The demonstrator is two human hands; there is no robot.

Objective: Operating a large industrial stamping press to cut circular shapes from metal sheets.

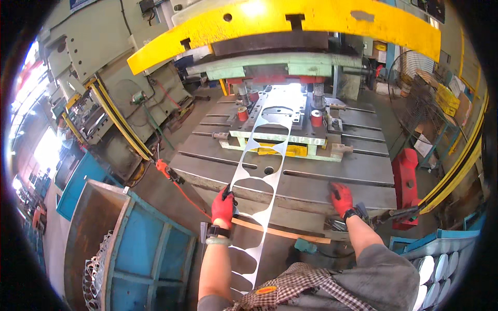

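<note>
A long metal strip (277, 179) with large round holes punched along it runs from the die (311, 137) in the press down toward my body. My left hand (223, 208), in a red glove with dark fingertips, is closed on the strip's left edge, just in front of the press bed (332, 176). At the bed's front edge on the right, my right hand (342, 199) wears the same kind of glove. Its fingers reach forward over the bed, and it holds nothing that I can see. The strip's far end lies on the die's bright top.
Overhead stretches a yellow press beam (332, 15). A blue bin (150, 238) with punched scrap stands at left; stacked round discs (436, 274) lie at lower right. Yellow-black guard posts (122, 122) flank the bed. A red casing (405, 181) stands at right.
</note>
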